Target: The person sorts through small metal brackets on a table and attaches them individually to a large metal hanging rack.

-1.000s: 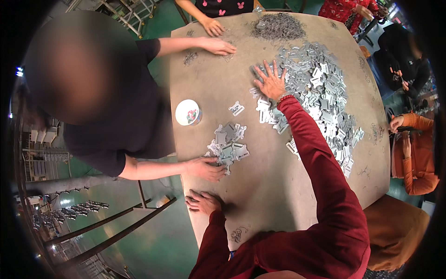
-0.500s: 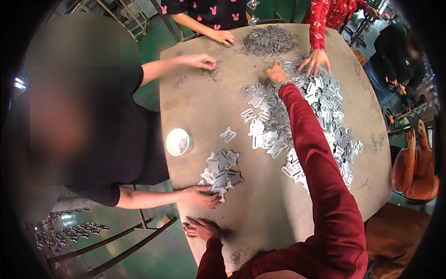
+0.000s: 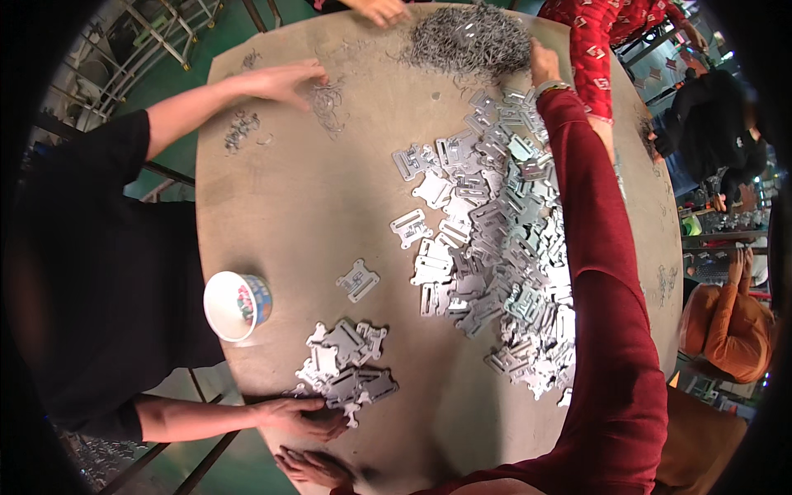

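My right arm, in a dark red sleeve, stretches over a big heap of flat silver metal plates [image 3: 474,210] with slots. Its hand [image 3: 544,64] is at the right edge of a pile of thin grey wire pieces [image 3: 472,40]; its fingers are mostly hidden, so their grip is unclear. My left hand [image 3: 313,469] lies open on the near left table edge, fingers stretched out, with nothing seen in it. Close by, a co-worker's hand [image 3: 307,419] touches a smaller cluster of plates [image 3: 342,356]. One single plate [image 3: 358,280] lies apart between cluster and heap.
A white tub [image 3: 231,307] stands at the left edge of the brown table [image 3: 305,206]. The left co-worker's other hand [image 3: 289,82] hovers by loose wire pieces [image 3: 327,109]. Another person's hand [image 3: 379,10] rests at the far edge. A red patterned sleeve [image 3: 590,66] reaches in beside my arm.
My right hand has moved from the far end of the plate heap to the wire pile's right edge. The view has shifted, and the table looks closer. My left hand stays at the table edge.
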The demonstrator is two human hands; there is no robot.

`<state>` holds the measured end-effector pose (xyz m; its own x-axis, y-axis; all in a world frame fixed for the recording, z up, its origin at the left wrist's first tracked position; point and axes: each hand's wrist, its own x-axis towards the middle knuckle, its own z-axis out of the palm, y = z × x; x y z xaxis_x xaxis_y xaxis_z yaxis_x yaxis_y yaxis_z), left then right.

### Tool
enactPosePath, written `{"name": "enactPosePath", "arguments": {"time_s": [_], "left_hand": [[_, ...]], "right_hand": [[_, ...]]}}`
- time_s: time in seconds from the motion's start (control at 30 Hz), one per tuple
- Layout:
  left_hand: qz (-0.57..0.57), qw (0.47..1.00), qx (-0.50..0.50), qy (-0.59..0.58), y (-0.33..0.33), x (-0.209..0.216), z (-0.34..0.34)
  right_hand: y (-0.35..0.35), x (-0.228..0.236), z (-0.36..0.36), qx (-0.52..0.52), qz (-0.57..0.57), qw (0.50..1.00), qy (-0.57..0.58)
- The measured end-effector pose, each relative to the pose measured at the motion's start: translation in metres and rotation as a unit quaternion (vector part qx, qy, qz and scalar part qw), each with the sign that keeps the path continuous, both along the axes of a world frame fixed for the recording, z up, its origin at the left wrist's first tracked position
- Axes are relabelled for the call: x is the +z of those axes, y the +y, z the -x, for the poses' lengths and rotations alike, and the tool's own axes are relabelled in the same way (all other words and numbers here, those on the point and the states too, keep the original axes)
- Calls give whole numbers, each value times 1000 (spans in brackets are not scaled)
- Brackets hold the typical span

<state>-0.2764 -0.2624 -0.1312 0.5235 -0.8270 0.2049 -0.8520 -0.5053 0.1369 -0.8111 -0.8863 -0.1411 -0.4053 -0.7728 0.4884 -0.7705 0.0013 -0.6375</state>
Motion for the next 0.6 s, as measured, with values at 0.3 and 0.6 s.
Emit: {"name": "enactPosePath", "arguments": {"time_s": [0.3, 0.6], "left_hand": [[-112, 664, -729, 124, -565, 71, 23], [-200, 573, -793, 58, -611, 44, 65]], "right_hand": [[-46, 18, -18, -113, -185, 971, 100], [-39, 3, 52, 147, -169, 955, -194]]}}
